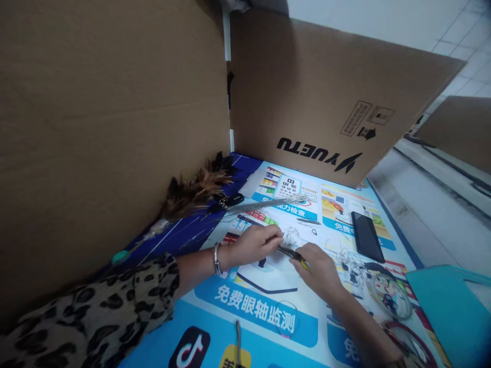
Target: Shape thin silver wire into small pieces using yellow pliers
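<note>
My right hand [319, 271] is wrapped around a pair of pliers [289, 252] with yellow on the handles, jaws pointing left. Fingertips of my left hand [258, 246] are pinched together at the jaws, on what looks like thin wire. A small rounded shape of bent wire [291, 235] shows just beyond the fingertips. Whether the jaws grip the wire is too small to tell. Behind the hands lies a bundle of straight silvery wires [264, 204].
Cardboard panels [307, 92] stand at the left and back. A brown feather duster [192, 191] lies along the left panel. On the right are a black phone [367, 236], tangled wire pieces [351, 263], a wire coil [406, 301] and a turquoise object [441, 291]. The printed sheet [264, 312] covers the table.
</note>
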Demonstrator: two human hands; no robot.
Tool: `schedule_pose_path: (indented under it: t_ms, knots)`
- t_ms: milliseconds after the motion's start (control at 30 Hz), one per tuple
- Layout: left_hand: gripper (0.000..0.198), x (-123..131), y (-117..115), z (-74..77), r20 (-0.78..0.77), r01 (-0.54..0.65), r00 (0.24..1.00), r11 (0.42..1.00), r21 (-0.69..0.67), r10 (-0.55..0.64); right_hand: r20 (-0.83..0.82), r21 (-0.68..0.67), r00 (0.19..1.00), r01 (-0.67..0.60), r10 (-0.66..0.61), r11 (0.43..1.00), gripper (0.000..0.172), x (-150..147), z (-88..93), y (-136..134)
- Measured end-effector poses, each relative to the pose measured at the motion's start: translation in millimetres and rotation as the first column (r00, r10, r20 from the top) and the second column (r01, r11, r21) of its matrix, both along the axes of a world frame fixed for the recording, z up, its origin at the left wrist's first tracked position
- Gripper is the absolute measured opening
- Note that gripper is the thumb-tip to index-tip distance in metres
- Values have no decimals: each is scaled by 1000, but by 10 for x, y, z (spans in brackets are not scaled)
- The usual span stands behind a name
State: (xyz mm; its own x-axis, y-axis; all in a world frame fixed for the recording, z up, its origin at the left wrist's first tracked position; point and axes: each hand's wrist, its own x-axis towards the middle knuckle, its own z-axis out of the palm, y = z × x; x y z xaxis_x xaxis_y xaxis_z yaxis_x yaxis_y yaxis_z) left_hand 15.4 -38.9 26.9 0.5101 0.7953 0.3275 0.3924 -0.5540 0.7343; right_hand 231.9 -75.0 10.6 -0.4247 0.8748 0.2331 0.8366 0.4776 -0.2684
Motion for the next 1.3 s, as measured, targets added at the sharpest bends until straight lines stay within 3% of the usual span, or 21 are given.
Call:
schedule_pose_path:
  t_ms: [267, 367, 500, 667, 900, 1300]
  knots:
    - [15, -38, 1, 44, -17, 130, 991, 991, 20, -130, -148, -107, 989, -43, 27, 993, 13, -6, 93, 8]
    - [15, -13, -3, 49, 112, 101, 990, 988, -114, -88, -193, -25, 980, -45, 40, 999, 11, -5, 52, 1]
    - [15, 34, 4, 65, 303, 104, 953, 942, -319, -3, -222, 214, 973, -11, 59, 977, 13, 22, -12, -10]
    - [18, 44, 23, 48, 408, 133, 906, 843, -521, 109, -47, 375, 999, 36, -20, 926, 13, 47, 30, -21]
    - [22, 53, -10, 9, 509, 217, 836, 727, -651, 207, 227, 473, 974, -85, -28, 877, 16, 14, 74, -84]
    - [17, 98, -100, 4, 503, 215, 826, 682, -699, 255, 381, 556, 924, -197, -37, 807, 21, -17, 67, -127]
